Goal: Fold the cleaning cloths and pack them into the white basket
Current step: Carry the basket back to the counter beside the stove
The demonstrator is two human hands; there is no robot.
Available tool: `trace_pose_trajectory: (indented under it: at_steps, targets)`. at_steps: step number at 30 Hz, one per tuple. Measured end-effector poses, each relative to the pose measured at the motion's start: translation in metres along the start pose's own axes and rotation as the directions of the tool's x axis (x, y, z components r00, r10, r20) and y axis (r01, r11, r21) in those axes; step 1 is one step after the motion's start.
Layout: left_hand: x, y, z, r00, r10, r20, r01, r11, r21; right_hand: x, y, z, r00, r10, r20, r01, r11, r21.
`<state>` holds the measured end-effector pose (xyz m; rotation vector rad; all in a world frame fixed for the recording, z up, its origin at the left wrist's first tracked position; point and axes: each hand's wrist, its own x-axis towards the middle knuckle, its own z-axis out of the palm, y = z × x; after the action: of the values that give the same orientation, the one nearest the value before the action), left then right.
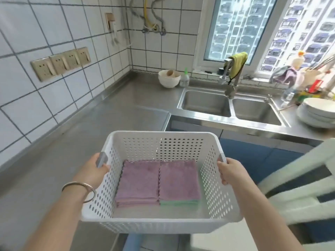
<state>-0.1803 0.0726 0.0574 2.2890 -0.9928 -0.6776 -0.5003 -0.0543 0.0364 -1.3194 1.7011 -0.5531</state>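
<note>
Steel counter behind; both hands' fingers, L & R, curled round basket handles, seemingly tight.

white basket, folded cloths inside

White tiled wall, steel counter, double sink, daylit window

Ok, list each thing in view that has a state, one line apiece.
white basket: lifted, gripped at both side handles.
left hand: shut on the left handle.
right hand: shut on the right handle.
purple cloth stack: folded, flat inside.
purple and green cloth stack: folded, beside it.
sink: both bowls empty.
</note>
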Motion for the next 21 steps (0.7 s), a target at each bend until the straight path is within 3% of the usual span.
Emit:
trace_pose_trajectory:
  at_steps: [7, 11, 21]
  targets:
    - [-0.069, 0.054, 0.069, 0.972, 0.158, 0.172, -0.166, 0.986, 0.031, -0.073, 0.094, -0.099, 0.977, 0.145, -0.157, -0.124, 0.983, 0.134]
    - [-0.107, 0.078, 0.105, 0.936, 0.230, 0.266, -0.250, 0.967, 0.046, -0.122, 0.141, -0.146, 0.950, 0.211, -0.231, -0.186, 0.974, 0.127]
    - [-0.162, 0.119, 0.177, 0.774, 0.397, 0.493, -0.478, 0.878, 0.042, -0.236, 0.223, -0.190, 0.808, 0.430, -0.403, -0.294, 0.887, 0.357]
